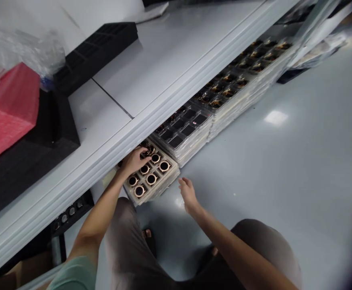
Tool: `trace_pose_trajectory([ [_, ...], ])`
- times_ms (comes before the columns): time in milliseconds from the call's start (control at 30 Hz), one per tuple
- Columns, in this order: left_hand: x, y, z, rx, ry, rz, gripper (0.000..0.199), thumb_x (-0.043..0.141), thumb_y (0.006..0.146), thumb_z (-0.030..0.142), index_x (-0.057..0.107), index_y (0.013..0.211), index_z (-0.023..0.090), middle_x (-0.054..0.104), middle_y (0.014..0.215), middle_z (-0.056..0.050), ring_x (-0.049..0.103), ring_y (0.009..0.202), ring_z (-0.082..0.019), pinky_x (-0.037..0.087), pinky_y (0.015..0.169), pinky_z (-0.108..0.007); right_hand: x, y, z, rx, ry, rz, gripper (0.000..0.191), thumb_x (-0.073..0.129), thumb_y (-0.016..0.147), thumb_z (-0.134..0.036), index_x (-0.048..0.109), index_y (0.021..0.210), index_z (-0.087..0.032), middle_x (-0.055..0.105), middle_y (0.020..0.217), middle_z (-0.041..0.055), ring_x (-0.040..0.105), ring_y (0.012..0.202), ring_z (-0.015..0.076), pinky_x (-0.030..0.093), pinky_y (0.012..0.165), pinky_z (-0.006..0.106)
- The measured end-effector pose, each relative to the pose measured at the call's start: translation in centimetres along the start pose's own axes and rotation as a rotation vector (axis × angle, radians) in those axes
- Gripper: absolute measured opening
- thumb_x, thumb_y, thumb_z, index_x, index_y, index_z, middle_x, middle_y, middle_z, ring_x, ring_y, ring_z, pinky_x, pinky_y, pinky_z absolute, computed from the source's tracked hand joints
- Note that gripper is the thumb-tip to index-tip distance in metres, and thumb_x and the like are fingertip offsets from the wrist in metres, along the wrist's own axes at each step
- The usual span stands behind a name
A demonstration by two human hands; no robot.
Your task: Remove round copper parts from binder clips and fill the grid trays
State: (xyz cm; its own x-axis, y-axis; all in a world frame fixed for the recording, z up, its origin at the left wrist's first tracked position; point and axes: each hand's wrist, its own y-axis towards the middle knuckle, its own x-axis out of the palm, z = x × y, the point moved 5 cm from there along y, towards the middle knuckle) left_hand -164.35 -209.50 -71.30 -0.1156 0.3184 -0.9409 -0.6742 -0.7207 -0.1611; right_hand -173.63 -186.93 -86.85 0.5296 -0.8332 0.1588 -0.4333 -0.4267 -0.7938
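Observation:
My left hand (136, 162) reaches over the nearest stack of clear trays (165, 183), under the shelf edge. Its thumb and fingers curve around a small dark and gold part (149, 150) near the tray's back; whether they grip it is hard to tell. Round black pieces with gold-coloured rims (151, 179) sit in the tray's compartments. To the right of that stack, my right hand (188, 191) hangs above the floor, its fingers slightly apart and holding nothing.
A stack with square black pieces (188, 129) stands beside the near one, and more stacks (228, 92) follow behind. Above them runs a grey shelf (163, 68) bearing a long black tray (97, 52) and a red block (11, 112). My knees are close below.

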Motion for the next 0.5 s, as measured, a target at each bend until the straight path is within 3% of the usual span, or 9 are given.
trace_pose_trajectory([
  [133,1.0,1.0,-0.6,0.046,-0.008,0.054,0.029,0.068,0.085,0.034,0.07,0.108,0.017,0.072,0.114,-0.008,0.063,0.11,-0.023,0.044,0.104,-0.035,0.1,-1.9,-0.9,0.03,0.059,-0.089,0.04,0.067,0.074,-0.043,0.063,0.108,-0.021,0.067,0.119,0.0072,0.061,0.111,0.0251,0.045,0.098,0.036],
  [333,1.1,2.2,-1.5,-0.076,-0.091,0.113,0.02,0.072,0.075,0.035,0.074,0.089,0.02,0.076,0.095,-0.006,0.068,0.091,-0.024,0.051,0.09,-0.037,0.7,-4.8,-3.6,-0.04,0.062,-0.192,0.049,0.069,0.071,-0.05,0.064,0.108,-0.019,0.069,0.111,0.0063,0.061,0.103,0.0231,0.045,0.093,0.035],
  [500,1.5,2.0,-3.1,-0.149,-0.204,0.207,0.022,0.066,0.078,0.039,0.071,0.085,0.019,0.075,0.088,-0.005,0.067,0.082,-0.021,0.05,0.08,-0.033,0.7,-5.0,-3.8,-0.057,0.049,-0.233,0.05,0.068,0.071,-0.052,0.065,0.108,-0.019,0.069,0.111,0.0076,0.063,0.098,0.0225,0.046,0.089,0.035],
])
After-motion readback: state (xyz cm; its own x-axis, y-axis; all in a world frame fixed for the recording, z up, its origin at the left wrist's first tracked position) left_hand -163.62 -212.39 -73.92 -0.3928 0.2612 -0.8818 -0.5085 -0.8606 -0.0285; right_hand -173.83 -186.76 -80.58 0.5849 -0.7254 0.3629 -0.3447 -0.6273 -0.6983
